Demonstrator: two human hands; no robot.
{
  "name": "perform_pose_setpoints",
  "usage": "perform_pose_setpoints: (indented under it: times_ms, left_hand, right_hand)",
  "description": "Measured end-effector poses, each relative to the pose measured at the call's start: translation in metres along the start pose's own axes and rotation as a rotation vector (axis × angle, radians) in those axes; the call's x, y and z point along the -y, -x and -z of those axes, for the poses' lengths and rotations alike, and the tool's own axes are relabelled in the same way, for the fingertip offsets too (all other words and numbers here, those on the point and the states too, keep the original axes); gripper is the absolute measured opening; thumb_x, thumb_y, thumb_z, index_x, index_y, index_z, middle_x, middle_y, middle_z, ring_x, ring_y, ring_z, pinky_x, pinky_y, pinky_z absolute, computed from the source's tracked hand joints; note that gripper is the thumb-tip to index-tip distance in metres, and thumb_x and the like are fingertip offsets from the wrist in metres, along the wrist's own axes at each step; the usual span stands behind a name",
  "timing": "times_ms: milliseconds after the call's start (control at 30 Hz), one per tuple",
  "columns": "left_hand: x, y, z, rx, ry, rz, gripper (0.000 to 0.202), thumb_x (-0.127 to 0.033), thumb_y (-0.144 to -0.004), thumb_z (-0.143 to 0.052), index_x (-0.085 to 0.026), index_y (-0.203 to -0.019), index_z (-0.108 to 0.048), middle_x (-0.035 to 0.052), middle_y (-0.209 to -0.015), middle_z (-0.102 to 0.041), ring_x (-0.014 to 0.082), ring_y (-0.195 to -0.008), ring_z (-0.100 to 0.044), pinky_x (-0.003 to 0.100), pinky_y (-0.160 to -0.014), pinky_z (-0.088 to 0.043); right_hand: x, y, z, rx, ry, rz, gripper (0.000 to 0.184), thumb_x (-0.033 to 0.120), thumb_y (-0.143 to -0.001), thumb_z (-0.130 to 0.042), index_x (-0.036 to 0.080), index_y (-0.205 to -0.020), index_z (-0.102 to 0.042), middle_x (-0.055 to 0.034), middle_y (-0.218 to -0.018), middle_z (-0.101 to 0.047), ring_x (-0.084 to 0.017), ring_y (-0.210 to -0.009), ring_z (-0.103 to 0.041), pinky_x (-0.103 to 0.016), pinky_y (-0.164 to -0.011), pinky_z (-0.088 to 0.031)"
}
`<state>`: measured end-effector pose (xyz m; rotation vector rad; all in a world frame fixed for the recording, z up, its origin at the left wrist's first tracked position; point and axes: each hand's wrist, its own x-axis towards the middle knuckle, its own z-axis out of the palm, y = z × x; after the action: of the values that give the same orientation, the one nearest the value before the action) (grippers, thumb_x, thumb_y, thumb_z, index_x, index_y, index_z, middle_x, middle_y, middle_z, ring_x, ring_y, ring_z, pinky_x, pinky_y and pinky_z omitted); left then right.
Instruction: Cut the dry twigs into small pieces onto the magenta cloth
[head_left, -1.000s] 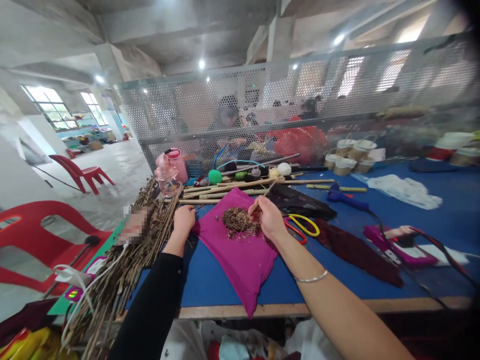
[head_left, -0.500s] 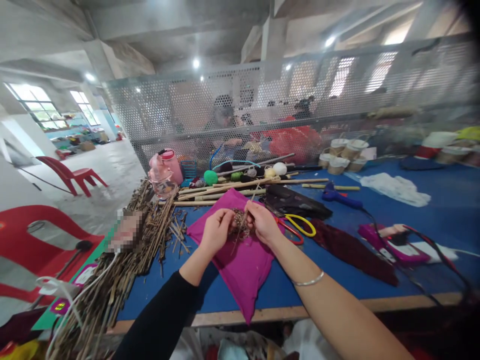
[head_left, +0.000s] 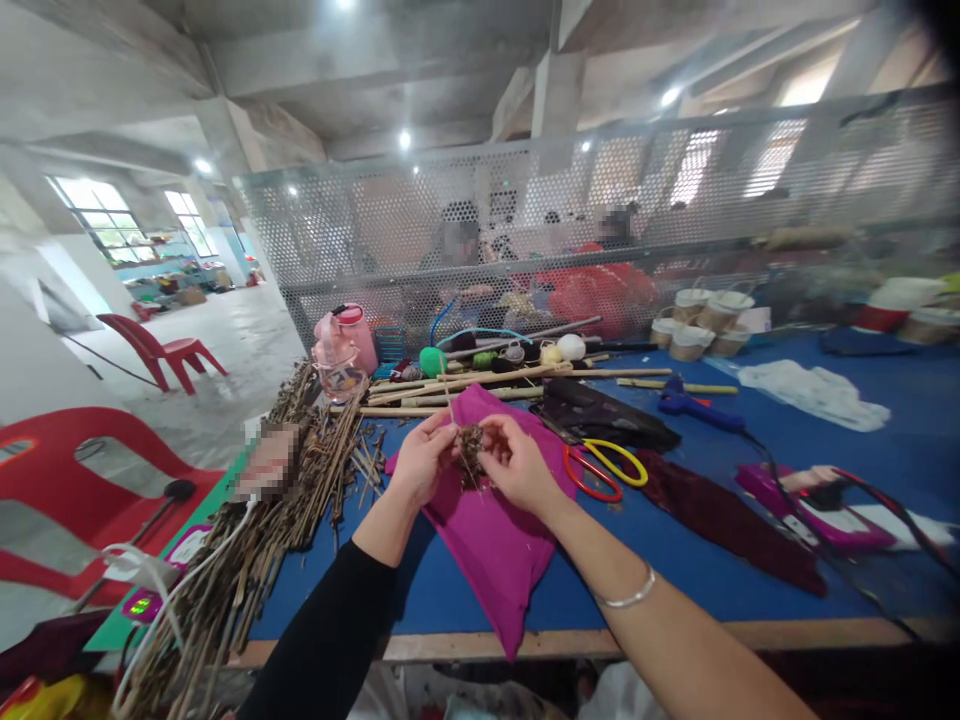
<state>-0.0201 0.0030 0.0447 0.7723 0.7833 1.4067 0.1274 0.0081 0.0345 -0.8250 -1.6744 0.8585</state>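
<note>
A brown clump of dried plant bits [head_left: 471, 452] is between my two hands, above a magenta cloth [head_left: 499, 545]. My left hand [head_left: 426, 460] is closed at the clump's left side, pinching a thin dry stem [head_left: 448, 388] that points upward. From the right, my right hand [head_left: 517, 468] has its fingers closed on the clump. Some of the clump is covered by my fingers. Just right of the cloth lie scissors [head_left: 606, 470] with one red and one yellow handle.
Many dry stalks [head_left: 300, 480] are piled at the left. Bamboo sticks [head_left: 480, 380] lie across the back, before a perforated metal screen [head_left: 360, 220]. To the right are a blue glue gun [head_left: 697, 405], a dark red cloth [head_left: 727, 520] and a purple device with cables [head_left: 787, 510].
The stem stood up from my right hand and leaned right; it now rises from my left hand, leaning slightly left. My right fingers have shifted onto the clump. The whole view has moved slightly.
</note>
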Motion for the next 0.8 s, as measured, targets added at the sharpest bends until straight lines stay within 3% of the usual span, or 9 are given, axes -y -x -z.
perform_pose_setpoints:
  times_ms: [100,233,400,567,800]
  left_hand:
    - [-0.0033,-0.0016,0.001,-0.047,0.011,-0.005,0.042,-0.024,-0.059,-0.075,-0.014,-0.094,-0.055,-0.0028,-0.064,-0.058,0.0046,-0.052,-0.054,0.015,-0.051,-0.043]
    - [-0.0032,-0.0011,0.0006,-0.056,0.005,0.015,0.038,-0.023,-0.056,-0.076,-0.014,-0.088,-0.057,-0.002,-0.064,-0.057,0.006,-0.056,-0.056,0.014,-0.049,-0.042]
    - [0.0004,-0.0006,0.0012,-0.021,0.017,0.014,0.037,-0.025,-0.057,-0.076,-0.013,-0.087,-0.057,-0.0021,-0.063,-0.057,0.0052,-0.054,-0.054,0.015,-0.05,-0.041]
    - [0.0031,0.0003,0.0012,0.003,-0.03,0.027,0.039,-0.027,-0.056,-0.076,-0.013,-0.087,-0.057,-0.0026,-0.063,-0.056,0.0056,-0.053,-0.053,0.016,-0.05,-0.04]
    - [0.0027,-0.0011,0.0046,0.042,-0.148,0.011,0.039,-0.027,-0.056,-0.075,-0.01,-0.087,-0.06,-0.0007,-0.066,-0.057,0.0043,-0.051,-0.051,0.015,-0.046,-0.035]
  right_hand:
    - [0.0056,0.0053,-0.0018,0.094,0.198,0.146,0.023,0.023,-0.073,-0.059,0.024,-0.096,-0.057,-0.0025,-0.084,-0.062,-0.015,-0.065,-0.055,-0.027,-0.061,-0.045]
    - [0.0063,0.0061,-0.0036,0.14,0.277,0.278,0.011,0.026,-0.08,-0.054,0.026,-0.083,-0.064,-0.0027,-0.08,-0.066,-0.017,-0.072,-0.06,-0.03,-0.069,-0.046]
    - [0.0048,0.0048,-0.0023,0.132,0.291,0.292,0.017,0.025,-0.08,-0.056,0.027,-0.095,-0.064,-0.0033,-0.09,-0.067,-0.018,-0.081,-0.061,-0.031,-0.075,-0.046]
    - [0.0079,0.0046,-0.002,0.127,0.295,0.324,0.012,0.029,-0.081,-0.056,0.025,-0.082,-0.067,-0.0043,-0.082,-0.067,-0.018,-0.079,-0.06,-0.031,-0.075,-0.046]
    - [0.0049,0.0015,0.0038,-0.143,0.191,0.134,0.015,0.033,-0.079,-0.055,0.022,-0.072,-0.063,-0.0025,-0.068,-0.064,-0.017,-0.063,-0.057,-0.03,-0.063,-0.045]
